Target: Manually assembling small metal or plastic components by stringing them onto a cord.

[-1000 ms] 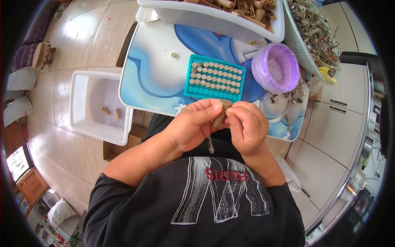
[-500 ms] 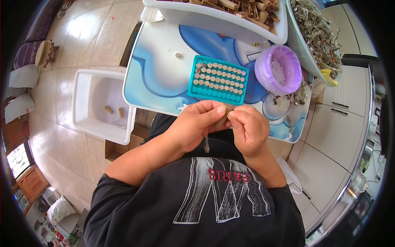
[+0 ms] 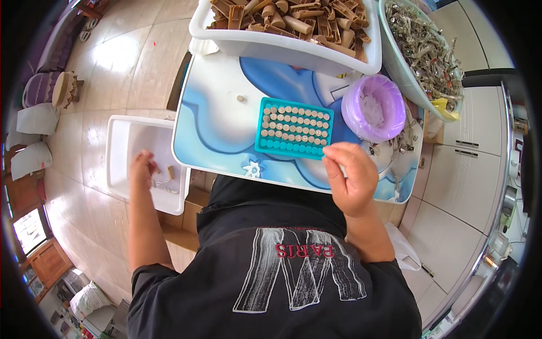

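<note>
My left hand [image 3: 143, 169] hangs over the white plastic bin [image 3: 117, 148] beside the table, smeared by motion. Whether anything is in its fingers is hidden. Small brown pieces [image 3: 170, 172] lie in that bin. At the table's front edge my right hand [image 3: 354, 178] is closed in a pinch; what its fingertips hold, if anything, is too small to make out. Those fingertips are by the near right corner of a teal tray [image 3: 276, 148]. Rows of small beige round pieces [image 3: 291, 119] stand in the tray, and its nearest row shows only teal round spots.
A single beige round piece [image 3: 240, 98] sits on the blue-and-white table [image 3: 214, 135]. Behind the tray stands a white tub [image 3: 282, 51] of brown plastic parts. To the right are a purple-lined bowl [image 3: 353, 116] with white bits and a pale basket [image 3: 398, 62] of greyish scraps.
My hands were together in front of the tray; now they are apart. The left has swung left over the white bin, while the right stays near the tray.
</note>
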### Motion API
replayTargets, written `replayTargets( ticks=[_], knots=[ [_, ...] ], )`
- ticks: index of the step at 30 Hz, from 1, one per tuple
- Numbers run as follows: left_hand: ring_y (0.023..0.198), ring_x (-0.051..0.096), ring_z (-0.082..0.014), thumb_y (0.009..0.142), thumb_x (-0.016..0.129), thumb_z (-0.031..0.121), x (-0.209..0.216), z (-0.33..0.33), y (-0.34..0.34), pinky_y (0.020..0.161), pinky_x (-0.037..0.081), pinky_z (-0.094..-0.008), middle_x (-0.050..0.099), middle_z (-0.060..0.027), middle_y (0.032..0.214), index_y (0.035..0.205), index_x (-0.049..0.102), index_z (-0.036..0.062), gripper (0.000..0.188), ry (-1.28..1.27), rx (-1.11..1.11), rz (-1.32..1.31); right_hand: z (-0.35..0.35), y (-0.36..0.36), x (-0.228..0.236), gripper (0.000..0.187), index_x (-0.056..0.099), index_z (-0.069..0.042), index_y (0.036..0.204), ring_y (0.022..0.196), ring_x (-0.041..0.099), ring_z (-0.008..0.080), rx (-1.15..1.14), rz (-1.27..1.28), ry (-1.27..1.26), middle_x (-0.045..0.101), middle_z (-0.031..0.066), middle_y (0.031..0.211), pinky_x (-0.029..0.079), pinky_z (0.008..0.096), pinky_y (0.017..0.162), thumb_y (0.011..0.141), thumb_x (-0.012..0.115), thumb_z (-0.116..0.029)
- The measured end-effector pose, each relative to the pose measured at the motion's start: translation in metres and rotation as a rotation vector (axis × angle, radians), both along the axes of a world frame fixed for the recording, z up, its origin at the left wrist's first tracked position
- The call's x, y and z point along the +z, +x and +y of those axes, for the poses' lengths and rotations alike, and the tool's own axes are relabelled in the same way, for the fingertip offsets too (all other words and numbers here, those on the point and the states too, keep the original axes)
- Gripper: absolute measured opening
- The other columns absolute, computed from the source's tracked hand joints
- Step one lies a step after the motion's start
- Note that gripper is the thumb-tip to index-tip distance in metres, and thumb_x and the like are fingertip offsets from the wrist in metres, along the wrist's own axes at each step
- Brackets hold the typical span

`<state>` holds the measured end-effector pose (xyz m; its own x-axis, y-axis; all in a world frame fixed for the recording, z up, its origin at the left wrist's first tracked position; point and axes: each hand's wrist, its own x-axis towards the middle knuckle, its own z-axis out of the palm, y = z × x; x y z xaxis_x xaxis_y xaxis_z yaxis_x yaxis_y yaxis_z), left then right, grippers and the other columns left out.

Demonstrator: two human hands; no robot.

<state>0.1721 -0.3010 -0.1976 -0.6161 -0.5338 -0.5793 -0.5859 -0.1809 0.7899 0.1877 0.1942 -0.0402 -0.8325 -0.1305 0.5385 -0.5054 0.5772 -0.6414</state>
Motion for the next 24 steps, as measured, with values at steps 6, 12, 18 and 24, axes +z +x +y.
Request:
replayTargets(
  ticks=[6,12,18,24],
  knots=[
    [0.072,0.062,-0.0212,0.076,0.066,0.017,-0.103,-0.023,0.034,0.068,0.05,-0.0325,0.064,-0.0125,0.082,0.095,0.063,-0.0009,0.027,-0.697,-0.568,-0.464,0.001,-0.068,0.042,0.018,0.062,-0.004,0.088,0.076,0.059,0.0279,-0.125,0.165,0.277,0.062,0.0105,0.081,0.047,0.0343,0.066,0.071,0.069,-0.004],
    [0.095,0.062,-0.0249,0.081,0.062,0.021,-0.055,-0.003,-0.005,0.085,0.047,-0.0326,0.065,-0.0163,0.101,0.107,0.061,-0.0029,0.035,-0.791,-0.436,-0.225,-0.017,-0.145,0.055,0.02,0.061,-0.005,0.095,0.077,0.06,0.0227,-0.187,0.065,0.393,0.061,0.0094,0.08,0.046,0.0326,0.065,0.077,0.066,-0.012],
    [0.092,0.058,-0.0139,0.091,0.054,0.01,0.063,0.082,-0.043,0.082,0.046,-0.0242,0.061,-0.0093,0.105,0.108,0.058,-0.002,0.022,-0.707,0.021,0.544,-0.031,-0.166,0.06,0.028,0.062,-0.004,0.103,0.089,0.059,0.0332,-0.195,-0.185,0.548,0.061,0.0192,0.093,0.047,0.0386,0.077,0.077,0.064,-0.016],
    [0.085,0.06,-0.0144,0.091,0.054,0.008,0.159,0.203,-0.024,0.078,0.049,-0.0266,0.063,-0.0102,0.101,0.112,0.057,-0.0014,0.023,0.037,-0.147,0.752,-0.033,-0.112,0.053,0.018,0.061,-0.006,0.093,0.077,0.058,0.0266,-0.229,-0.026,0.191,0.06,0.01,0.082,0.047,0.034,0.066,0.076,0.066,-0.011]
  ],
)
